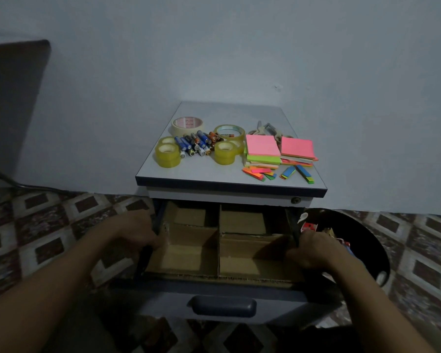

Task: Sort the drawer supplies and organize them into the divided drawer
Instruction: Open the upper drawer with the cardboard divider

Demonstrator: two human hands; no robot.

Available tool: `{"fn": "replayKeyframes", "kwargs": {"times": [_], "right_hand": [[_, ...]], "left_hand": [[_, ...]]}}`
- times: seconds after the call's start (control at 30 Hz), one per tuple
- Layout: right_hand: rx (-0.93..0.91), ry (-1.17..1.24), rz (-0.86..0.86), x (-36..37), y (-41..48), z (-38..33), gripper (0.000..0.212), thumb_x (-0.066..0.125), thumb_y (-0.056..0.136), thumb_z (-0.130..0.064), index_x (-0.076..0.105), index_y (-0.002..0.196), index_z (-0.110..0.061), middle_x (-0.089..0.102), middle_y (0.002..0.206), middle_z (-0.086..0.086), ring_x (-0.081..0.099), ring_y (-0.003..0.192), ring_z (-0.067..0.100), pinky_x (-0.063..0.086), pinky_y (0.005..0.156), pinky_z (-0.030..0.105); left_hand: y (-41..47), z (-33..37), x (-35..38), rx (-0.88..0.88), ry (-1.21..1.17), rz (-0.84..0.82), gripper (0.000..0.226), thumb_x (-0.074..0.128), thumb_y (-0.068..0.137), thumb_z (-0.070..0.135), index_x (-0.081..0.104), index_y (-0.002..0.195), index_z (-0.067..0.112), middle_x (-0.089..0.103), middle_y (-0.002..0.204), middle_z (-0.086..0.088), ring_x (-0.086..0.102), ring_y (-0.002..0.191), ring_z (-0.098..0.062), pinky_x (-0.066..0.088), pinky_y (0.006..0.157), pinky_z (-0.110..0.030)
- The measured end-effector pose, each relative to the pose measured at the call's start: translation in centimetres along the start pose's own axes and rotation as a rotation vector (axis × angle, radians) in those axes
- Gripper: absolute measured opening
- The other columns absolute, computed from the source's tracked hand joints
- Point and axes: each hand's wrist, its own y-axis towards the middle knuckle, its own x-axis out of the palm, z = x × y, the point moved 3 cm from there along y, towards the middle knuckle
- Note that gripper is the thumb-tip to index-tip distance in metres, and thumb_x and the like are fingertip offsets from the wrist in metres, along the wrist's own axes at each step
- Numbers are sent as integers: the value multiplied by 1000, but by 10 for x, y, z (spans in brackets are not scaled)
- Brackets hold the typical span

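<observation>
L hand (141,234) & R hand (313,252): each grip holding a side edge of open drawer (163,303).

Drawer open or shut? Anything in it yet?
Open: the drawer is pulled out beneath the cabinet top. Its visible cardboard compartments are bare; left hand and right hand hold its sides.

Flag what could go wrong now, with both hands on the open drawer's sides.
If the drawer slides in, the left hand and right hand gripping its side walls might get pinched. A jolt could roll the loose batteries off the cabinet top. The page flags lie near the front edge and may drop.
</observation>
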Motion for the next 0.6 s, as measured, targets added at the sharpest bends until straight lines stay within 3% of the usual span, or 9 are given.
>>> {"fn": "replayKeyframes", "kwargs": {"times": [0.1, 0.2, 0.27, 0.37, 0.47, 0.6], "right_hand": [[-5, -25, -87, -1, 2, -1, 21, 55, 96, -44, 53, 92, -23, 57, 98, 0, 57, 88, 12, 47, 81, 28], [-8, -3, -84, -5, 9, -3, 22, 53, 97, -42, 57, 97, -20, 60, 97, 0, 60, 87, 12, 48, 77, 27], [-3, 32, -49, -8, 12, -6, 24, 55, 96, -41, 59, 103, -19, 61, 99, 1, 59, 84, 12, 48, 74, 27], [-28, -2, -28, -5, 14, -10, 37, 57, 94, -43, 58, 122, -18, 60, 116, 5, 59, 103, 19, 49, 94, 36], [-35, -81, -7, -3, 8, -13, 48, 55, 97, -37, 46, 138, -13, 49, 139, 10, 51, 125, 25, 43, 107, 37], [-31, -132, 11, 2, 0, -16, 55, 47, 103, -32, 31, 148, -5, 31, 152, 15, 35, 141, 27, 27, 119, 38]], "left_hand": [[-13, 2, -2, -16, -123, -143, 28, 65, 95, 30, 66, 105, 4, 73, 90, -8, 72, 70, -17, 57, 62, -22], [-5, 3, -2, 22, -51, 31, 33, 57, 99, 41, 67, 97, 9, 69, 87, -2, 66, 71, -13, 48, 54, -17], [5, 4, 1, 28, -64, 140, 44, 53, 99, 48, 67, 104, 7, 65, 93, -4, 57, 74, -12, 42, 56, -17], [8, 8, 4, 34, -86, 182, 43, 50, 99, 52, 61, 107, 11, 56, 100, -4, 54, 84, -14, 38, 60, -17], [6, 5, 5, 63, -26, 203, 48, 52, 99, 51, 64, 100, 4, 64, 98, -3, 62, 86, -18, 44, 64, -24], [-2, 8, 10, 88, 27, 250, 38, 56, 98, 42, 67, 94, 6, 64, 80, -4, 59, 70, -12, 47, 60, -24]]}}
